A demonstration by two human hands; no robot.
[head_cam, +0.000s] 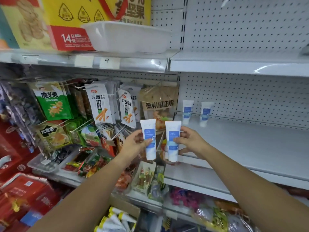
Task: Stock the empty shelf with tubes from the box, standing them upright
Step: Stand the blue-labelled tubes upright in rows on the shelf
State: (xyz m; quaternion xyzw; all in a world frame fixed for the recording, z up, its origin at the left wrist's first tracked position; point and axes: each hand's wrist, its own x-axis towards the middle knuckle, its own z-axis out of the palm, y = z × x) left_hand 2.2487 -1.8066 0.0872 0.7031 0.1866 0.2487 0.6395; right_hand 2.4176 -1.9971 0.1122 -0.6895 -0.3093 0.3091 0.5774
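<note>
My left hand (135,143) grips a white tube with a blue label (149,139), held upright in the air just left of the white shelf (242,144). My right hand (189,141) holds a second matching tube (173,139) upright at the shelf's front left corner. Two more tubes stand cap-down at the back left of that shelf, one (187,112) near the corner and another (206,113) to its right. A cardboard box (122,215) with several tubes lies at the bottom centre, below my arms.
Snack packets (100,106) hang on hooks left of the shelf. An upper white shelf (239,64) overhangs the working shelf. A white plastic tray (127,36) sits on the top left shelf. Red cartons (21,190) stack at the lower left.
</note>
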